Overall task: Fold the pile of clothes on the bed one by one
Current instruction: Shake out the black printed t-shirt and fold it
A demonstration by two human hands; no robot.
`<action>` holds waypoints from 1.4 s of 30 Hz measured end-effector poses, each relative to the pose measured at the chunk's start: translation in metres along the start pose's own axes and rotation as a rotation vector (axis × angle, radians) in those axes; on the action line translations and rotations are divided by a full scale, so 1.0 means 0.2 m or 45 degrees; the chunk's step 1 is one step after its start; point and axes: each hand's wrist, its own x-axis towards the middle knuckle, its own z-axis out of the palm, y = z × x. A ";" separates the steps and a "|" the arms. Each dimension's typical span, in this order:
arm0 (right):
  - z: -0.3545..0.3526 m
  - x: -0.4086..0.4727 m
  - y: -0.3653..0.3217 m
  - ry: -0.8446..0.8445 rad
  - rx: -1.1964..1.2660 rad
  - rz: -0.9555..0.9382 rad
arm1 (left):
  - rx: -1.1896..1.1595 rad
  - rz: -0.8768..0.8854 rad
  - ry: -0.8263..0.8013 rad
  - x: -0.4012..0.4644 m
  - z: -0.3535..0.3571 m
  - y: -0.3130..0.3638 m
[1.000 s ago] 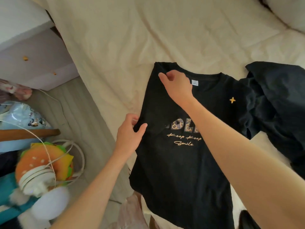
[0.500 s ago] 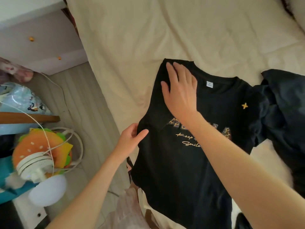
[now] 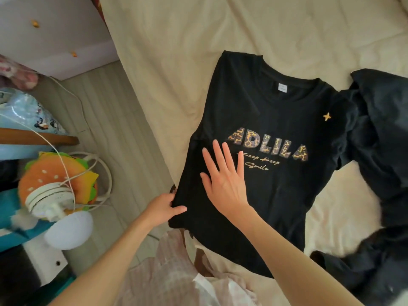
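A black T-shirt (image 3: 282,191) with leopard-print letters and gold script lies face up on the cream bed sheet (image 3: 198,51), its left side folded in. My right hand (image 3: 225,180) lies flat on it, fingers straight, just below the letters. My left hand (image 3: 164,207) pinches the shirt's left edge near the bed's edge, thumb on top. More dark clothes (image 3: 379,151) lie bunched at the right, touching the shirt's right sleeve.
The bed's left edge drops to a wooden floor (image 3: 114,133). A burger-shaped plush (image 3: 55,173) with a white cable and a small white fan sits at the left. A white drawer unit (image 3: 55,34) stands at top left. Pale striped fabric (image 3: 167,279) lies at the bottom.
My right hand has slid flat down the shirt from the collar to below the letters. My left hand has moved down the left edge. The printed letters now show in full.
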 end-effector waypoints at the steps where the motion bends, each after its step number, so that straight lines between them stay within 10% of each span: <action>1: 0.00 -0.02 -0.01 -0.020 0.022 0.012 | 0.052 -0.052 0.014 0.00 0.01 -0.04; 7: -0.01 -0.25 0.06 -0.110 0.199 0.108 | 0.198 -0.231 0.303 -0.08 0.03 -0.04; 13: -0.10 -0.45 0.40 0.397 0.666 0.793 | 0.462 0.582 1.019 -0.22 0.09 0.46; 20: -0.22 -0.36 1.00 0.500 1.601 1.740 | 1.121 0.626 0.540 -0.09 0.37 0.83; 26: -0.31 -0.15 1.15 -0.049 2.332 1.531 | 1.352 0.395 0.446 0.02 0.45 0.84; 31: -0.37 -0.13 1.17 0.404 2.881 1.529 | 1.333 0.349 0.335 0.02 0.41 0.88; 35: -0.42 -0.18 1.09 1.047 2.455 1.599 | 1.264 0.318 0.295 0.01 0.40 0.94; 42: -0.40 -0.31 1.12 0.734 2.918 1.781 | 0.980 0.382 0.526 0.02 0.38 1.05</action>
